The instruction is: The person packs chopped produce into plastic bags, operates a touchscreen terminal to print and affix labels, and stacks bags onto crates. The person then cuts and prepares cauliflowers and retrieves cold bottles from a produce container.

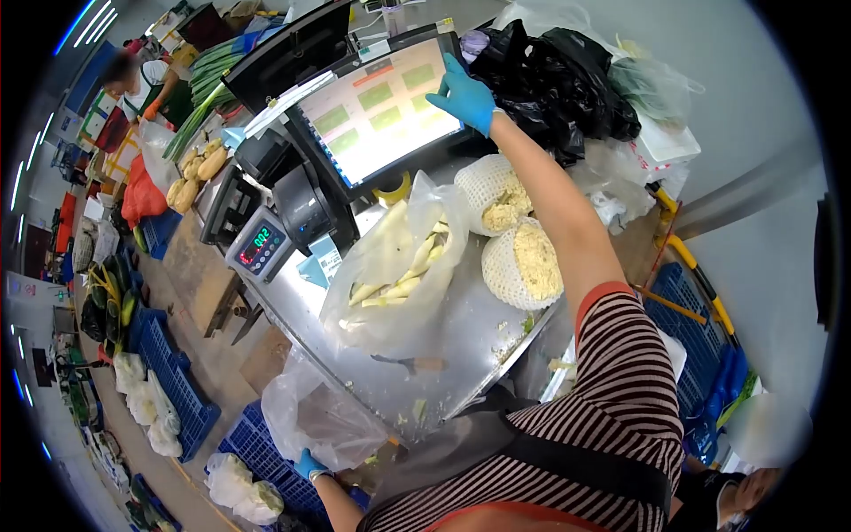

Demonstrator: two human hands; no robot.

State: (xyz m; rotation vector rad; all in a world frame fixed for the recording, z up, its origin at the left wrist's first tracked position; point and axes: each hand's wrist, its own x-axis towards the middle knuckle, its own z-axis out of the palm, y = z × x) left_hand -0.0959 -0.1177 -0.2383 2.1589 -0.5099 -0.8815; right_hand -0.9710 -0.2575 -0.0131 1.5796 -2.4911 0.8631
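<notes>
My right hand (465,96), in a blue glove, reaches to the upper right edge of a lit touchscreen (377,106), fingers stretched out and holding nothing. Low on the left, my gloved left hand (308,464) grips the edge of a clear plastic bag (315,412) beside the metal counter (461,355). On the counter, a translucent bag (399,266) holds long pale vegetable pieces. Two cauliflowers in white foam nets, one upper (505,199) and one lower (525,266), sit under my right arm. A small knife (412,363) with a wooden handle lies near the front.
A scale display (260,244) and a label printer (306,204) stand left of the screen. Black plastic bags (554,84) are heaped to its right. Blue crates (257,452) with bagged vegetables are on the floor at left. Another person (151,89) works at the far upper left.
</notes>
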